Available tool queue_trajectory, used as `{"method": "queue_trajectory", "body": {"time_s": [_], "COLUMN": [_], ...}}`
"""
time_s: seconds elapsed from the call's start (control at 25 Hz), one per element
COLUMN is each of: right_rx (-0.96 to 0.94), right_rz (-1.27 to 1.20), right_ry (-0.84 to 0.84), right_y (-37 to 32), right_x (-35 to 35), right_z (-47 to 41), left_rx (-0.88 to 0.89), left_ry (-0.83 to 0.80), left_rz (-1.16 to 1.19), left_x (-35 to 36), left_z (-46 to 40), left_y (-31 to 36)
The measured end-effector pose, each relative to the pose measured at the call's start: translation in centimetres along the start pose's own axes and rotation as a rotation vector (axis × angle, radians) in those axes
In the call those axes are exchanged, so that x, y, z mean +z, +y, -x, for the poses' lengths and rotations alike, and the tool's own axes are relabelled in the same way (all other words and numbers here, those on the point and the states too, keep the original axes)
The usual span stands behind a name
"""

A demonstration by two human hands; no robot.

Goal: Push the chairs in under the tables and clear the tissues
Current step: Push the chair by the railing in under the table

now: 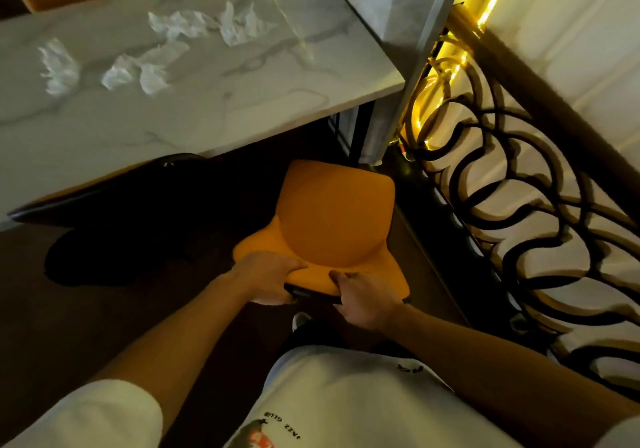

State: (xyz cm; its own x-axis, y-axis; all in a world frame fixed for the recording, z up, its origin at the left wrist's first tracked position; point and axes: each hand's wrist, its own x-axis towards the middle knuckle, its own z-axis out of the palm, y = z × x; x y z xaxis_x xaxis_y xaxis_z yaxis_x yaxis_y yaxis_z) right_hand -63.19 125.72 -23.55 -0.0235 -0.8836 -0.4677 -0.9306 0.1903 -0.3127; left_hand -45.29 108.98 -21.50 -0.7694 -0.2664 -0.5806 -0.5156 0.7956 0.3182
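Two hands are clamped on the top edge of the backrest of the orange moulded chair with a rounded seat (337, 219): the left hand (268, 276) wraps its fingers over the rim at about 7 o'clock of the seat, the right hand (363, 297) curls over it at about 5 o'clock. This chair stands near the corner of the white marble-patterned table (214, 101), its seat front just reaching the table's near edge at 12 o'clock, most of the seat not yet tucked under. To do the push well, I would judge that both hands should press evenly so the chair travels straight toward 12 o'clock rather than swinging toward the black scrolled metal railing (512, 205) close by at 3 o'clock. A dark-edged second chair (104, 198) sits partly under the table at 9 o'clock, so drifting left risks a knock. Several crumpled white tissues (152, 49) lie scattered on the tabletop toward 11 o'clock, untouched, for afterwards.
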Motion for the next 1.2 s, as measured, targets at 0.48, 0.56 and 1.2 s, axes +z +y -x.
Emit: {"method": "queue_trajectory", "body": {"time_s": [0.48, 0.56, 1.2], "right_rx": [-0.227, -0.263, -0.377], "right_rz": [0.269, 0.334, 0.463], "right_ry": [-0.111, -0.152, -0.121], "right_y": [7.4, 9.9, 19.5], "right_x": [-2.1, -2.7, -8.2], "right_z": [3.9, 4.8, 2.0], "left_rx": [-0.157, -0.192, -0.196], "left_ry": [0.131, 0.131, 0.104], "left_rz": [0.130, 0.116, 0.040], "left_x": [3.5, 4.6, 1.3], "left_z": [-0.2, -1.0, -8.8], "left_y": [10.1, 12.8, 17.7]}}
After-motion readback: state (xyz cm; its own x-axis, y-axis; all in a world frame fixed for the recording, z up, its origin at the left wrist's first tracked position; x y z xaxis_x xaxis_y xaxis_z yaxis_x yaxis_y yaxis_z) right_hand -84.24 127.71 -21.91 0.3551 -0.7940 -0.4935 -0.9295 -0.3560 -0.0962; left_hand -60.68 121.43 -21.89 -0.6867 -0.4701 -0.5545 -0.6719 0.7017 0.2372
